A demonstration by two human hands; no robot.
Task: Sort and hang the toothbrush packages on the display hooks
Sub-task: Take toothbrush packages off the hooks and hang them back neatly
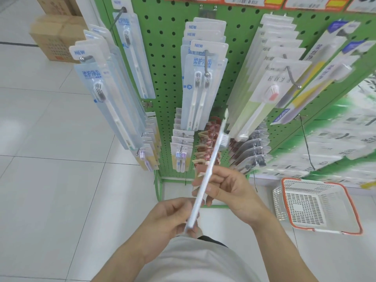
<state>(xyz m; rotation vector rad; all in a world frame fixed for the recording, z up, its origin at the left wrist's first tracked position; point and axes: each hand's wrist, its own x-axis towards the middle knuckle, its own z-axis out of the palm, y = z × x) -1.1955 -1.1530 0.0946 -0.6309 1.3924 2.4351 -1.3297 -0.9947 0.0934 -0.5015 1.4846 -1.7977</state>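
A toothbrush package [209,165] is being held edge-on in front of the person, its top end tilting up toward the green pegboard [162,47]. The left hand [171,216] is pinching its near, lower end, while the right hand [225,190] is gripping the middle from the right side. To hang it well, I judge the package needs turning face-forward so its hang hole can meet a matching hook [206,64], probably one carrying like packages. A white basket [317,204] is sitting on the floor at right.
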